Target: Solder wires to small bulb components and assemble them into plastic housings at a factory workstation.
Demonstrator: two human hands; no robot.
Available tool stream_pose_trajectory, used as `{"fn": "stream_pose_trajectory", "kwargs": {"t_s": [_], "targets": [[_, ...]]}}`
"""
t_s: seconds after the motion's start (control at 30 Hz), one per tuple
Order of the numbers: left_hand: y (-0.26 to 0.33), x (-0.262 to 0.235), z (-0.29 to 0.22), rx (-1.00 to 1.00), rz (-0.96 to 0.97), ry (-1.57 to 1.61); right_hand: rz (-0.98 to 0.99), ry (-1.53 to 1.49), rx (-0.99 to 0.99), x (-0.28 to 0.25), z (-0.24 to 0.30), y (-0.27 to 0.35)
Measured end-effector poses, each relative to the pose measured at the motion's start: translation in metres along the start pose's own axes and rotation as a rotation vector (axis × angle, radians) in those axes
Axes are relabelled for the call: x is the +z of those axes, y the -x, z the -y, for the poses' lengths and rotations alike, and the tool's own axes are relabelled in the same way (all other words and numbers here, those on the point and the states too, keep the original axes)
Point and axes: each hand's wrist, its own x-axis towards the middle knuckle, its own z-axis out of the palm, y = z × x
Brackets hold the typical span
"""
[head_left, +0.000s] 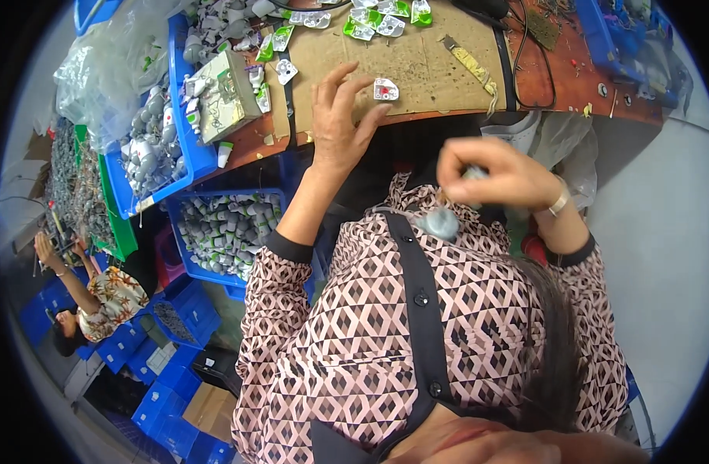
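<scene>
My left hand is over the front edge of the worktable, its fingers apart and curved. Just right of its fingertips, a small white plastic part with a red spot lies on the cardboard mat. Nothing shows between that hand's fingers. In front of my chest, right of the left hand, my right hand is closed and smeared by motion. A bit of grey shows at its fingers, and below them is a blurred grey-blue rounded thing; I cannot tell its kind or whether the two are one piece.
Several clear-and-green plastic parts lie at the mat's far side. A yellow-wrapped tool rests on the right. Blue bins of grey-and-white pieces stand left, with another bin below. A co-worker sits far left.
</scene>
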Motion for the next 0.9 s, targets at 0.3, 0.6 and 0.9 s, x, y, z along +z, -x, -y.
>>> {"fn": "stream_pose_trajectory", "kwargs": {"t_s": [0.3, 0.6, 0.9], "targets": [[0.044, -0.001, -0.015, -0.631, 0.148, 1.120, -0.168, -0.554, 0.185, -0.005, -0.045, -0.071], [0.036, -0.004, -0.012, -0.791, 0.124, 1.150, -0.276, -0.344, 0.235, -0.006, -0.041, -0.083], [0.019, 0.006, 0.007, -0.850, 0.254, 0.985, -0.549, 0.721, -0.142, -0.015, -0.058, -0.094]]}}
